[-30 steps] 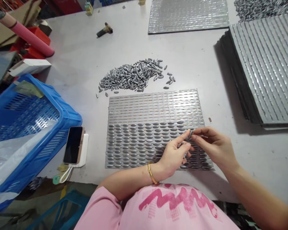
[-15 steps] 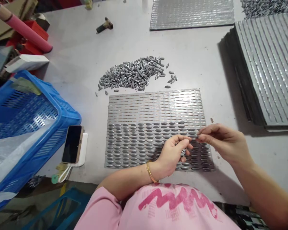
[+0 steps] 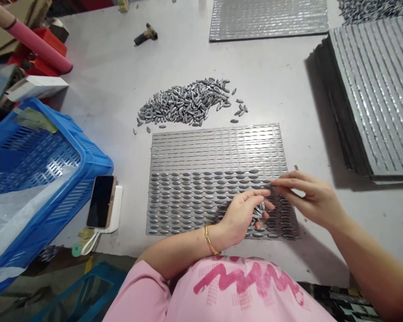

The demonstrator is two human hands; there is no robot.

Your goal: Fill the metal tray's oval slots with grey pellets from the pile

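Note:
A grey ridged sheet (image 3: 218, 150) lies in front of me, its nearer rows set with small spindle-shaped grey pieces (image 3: 187, 198). Over its right part, my left hand (image 3: 243, 214) is curled palm-up around a small clutch of the same loose pieces (image 3: 258, 213). My right hand (image 3: 307, 192) reaches in from the right, its thumb and fingertips close together at one grey piece in an upper filled row, near the sheet's right edge. Beyond the sheet is a heap of loose grey pieces (image 3: 184, 103), with a few strays at its right.
At the left stand a blue plastic basket (image 3: 90, 152) and a phone (image 3: 101, 201) on a white block. A tall stack of ridged sheets (image 3: 379, 98) rises at the right. Another sheet (image 3: 268, 20) and a small dark-handled tool (image 3: 146, 35) lie farther back.
My right fingertips have moved slightly left and up, away from my left fingertips, to the row of pieces. My left fingers have loosened a little, showing more of the pieces in the palm.

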